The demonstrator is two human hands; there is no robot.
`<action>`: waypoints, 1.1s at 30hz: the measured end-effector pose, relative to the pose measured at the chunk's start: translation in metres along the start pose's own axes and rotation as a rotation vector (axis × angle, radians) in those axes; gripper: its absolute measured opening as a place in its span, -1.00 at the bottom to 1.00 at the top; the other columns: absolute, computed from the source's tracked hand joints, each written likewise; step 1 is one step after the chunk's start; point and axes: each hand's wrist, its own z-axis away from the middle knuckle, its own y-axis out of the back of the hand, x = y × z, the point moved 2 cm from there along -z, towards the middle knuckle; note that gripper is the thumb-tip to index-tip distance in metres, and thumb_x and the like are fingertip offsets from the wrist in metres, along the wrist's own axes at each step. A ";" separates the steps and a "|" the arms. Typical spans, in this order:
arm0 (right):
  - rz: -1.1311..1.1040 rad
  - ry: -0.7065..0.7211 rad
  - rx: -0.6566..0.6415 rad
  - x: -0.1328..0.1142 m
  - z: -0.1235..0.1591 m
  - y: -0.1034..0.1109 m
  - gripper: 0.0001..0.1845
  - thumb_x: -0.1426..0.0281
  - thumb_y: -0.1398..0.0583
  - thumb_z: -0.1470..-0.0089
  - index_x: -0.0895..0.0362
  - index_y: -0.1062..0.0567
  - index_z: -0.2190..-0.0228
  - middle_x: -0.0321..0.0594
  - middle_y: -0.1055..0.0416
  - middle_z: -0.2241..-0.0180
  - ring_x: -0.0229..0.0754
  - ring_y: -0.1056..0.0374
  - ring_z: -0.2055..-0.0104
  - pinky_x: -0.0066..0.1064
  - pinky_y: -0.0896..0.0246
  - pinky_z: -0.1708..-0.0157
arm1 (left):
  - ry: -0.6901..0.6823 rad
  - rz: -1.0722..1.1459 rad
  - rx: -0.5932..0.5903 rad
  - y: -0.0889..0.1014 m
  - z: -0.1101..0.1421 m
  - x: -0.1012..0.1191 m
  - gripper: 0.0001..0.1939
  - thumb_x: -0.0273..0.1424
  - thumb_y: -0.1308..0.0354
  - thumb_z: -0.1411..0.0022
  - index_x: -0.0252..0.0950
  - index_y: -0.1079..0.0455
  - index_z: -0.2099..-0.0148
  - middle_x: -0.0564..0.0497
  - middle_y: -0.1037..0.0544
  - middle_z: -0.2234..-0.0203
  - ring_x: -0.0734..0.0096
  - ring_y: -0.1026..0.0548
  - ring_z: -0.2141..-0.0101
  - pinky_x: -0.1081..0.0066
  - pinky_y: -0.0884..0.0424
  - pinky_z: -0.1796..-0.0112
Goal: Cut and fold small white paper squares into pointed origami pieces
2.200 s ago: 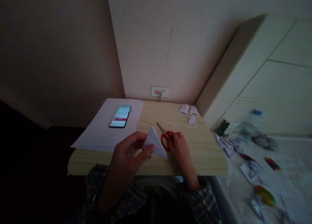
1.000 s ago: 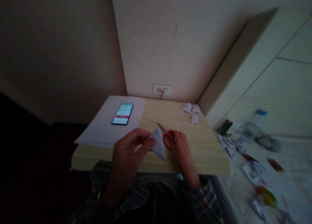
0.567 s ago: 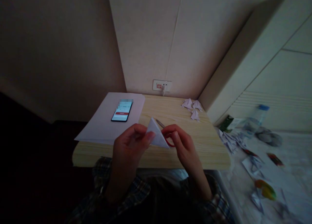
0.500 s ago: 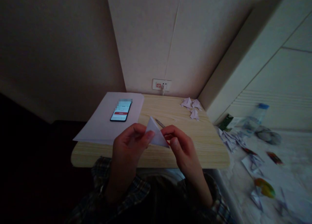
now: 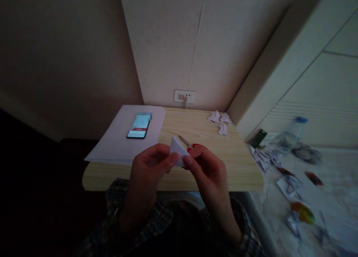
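Above a wood-grain tabletop (image 5: pixel 240 167), the left hand (image 5: pixel 148 169) and right hand (image 5: pixel 209 171) pinch a folded paper triangle (image 5: pixel 176 149). A wall socket (image 5: pixel 185 96) sits beyond the far edge; a littered white surface (image 5: pixel 339 165) lies to the right.

We wear plaid on both arms. Left sleeve (image 5: pixel 114 199): dark blue-black ground, thin pale lines crossing in checks. Right sleeve (image 5: pixel 248 231): matching check, dimmer toward bottom. Cuffs (image 5: pixel 165 214) loose, wide-mouthed, leaving part of forearms (image 5: pixel 223 212) uncovered. Between sleeves, dark garment (image 5: pixel 186 227), near black, details lost in shadow. Left hand (image 5: pixel 148 171), right hand (image 5: pixel 211 171) bare.
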 end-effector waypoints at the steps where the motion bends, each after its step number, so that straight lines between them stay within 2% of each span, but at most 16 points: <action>1: 0.003 0.004 -0.003 -0.001 0.000 0.000 -0.79 0.37 -0.29 -0.13 0.08 -0.48 0.53 -0.37 -0.44 0.54 -0.25 -0.35 0.45 -0.44 -0.21 0.41 | 0.004 -0.003 -0.001 0.000 0.000 0.000 -0.80 -0.42 -0.37 0.04 -0.27 -0.43 0.59 0.19 -0.36 0.71 0.58 -0.25 0.62 0.56 -0.20 0.56; 6: 0.052 0.061 0.006 -0.003 -0.002 0.001 -0.77 0.42 -0.28 -0.14 0.09 -0.48 0.55 -0.38 -0.43 0.54 -0.27 -0.34 0.43 -0.46 -0.16 0.39 | 0.020 -0.048 -0.006 0.001 -0.003 -0.003 -0.91 -0.41 -0.35 0.04 -0.27 -0.53 0.53 0.15 -0.45 0.67 0.55 -0.27 0.60 0.53 -0.21 0.56; 21: 0.202 0.160 0.008 -0.007 0.002 0.004 -0.74 0.47 -0.23 -0.17 0.10 -0.43 0.56 -0.39 -0.36 0.55 -0.29 -0.30 0.45 -0.48 -0.13 0.42 | 0.090 -0.042 -0.048 0.004 -0.005 -0.008 -0.82 -0.37 -0.38 0.03 -0.28 -0.49 0.59 0.16 -0.36 0.71 0.57 -0.23 0.60 0.55 -0.18 0.55; 27: 0.206 0.165 0.012 -0.007 0.001 0.003 -0.75 0.48 -0.23 -0.17 0.09 -0.42 0.55 -0.39 -0.37 0.54 -0.29 -0.30 0.46 -0.48 -0.13 0.42 | 0.088 -0.045 -0.040 0.003 -0.006 -0.009 -0.82 -0.38 -0.38 0.04 -0.28 -0.49 0.59 0.17 -0.33 0.72 0.56 -0.23 0.60 0.55 -0.17 0.56; 33: 0.206 0.146 0.015 -0.006 0.002 0.004 -0.75 0.46 -0.23 -0.18 0.10 -0.44 0.54 -0.38 -0.38 0.54 -0.28 -0.30 0.43 -0.47 -0.15 0.39 | 0.076 -0.044 -0.053 0.003 -0.005 -0.007 -0.91 -0.41 -0.37 0.05 -0.27 -0.55 0.55 0.15 -0.42 0.68 0.57 -0.23 0.60 0.55 -0.15 0.56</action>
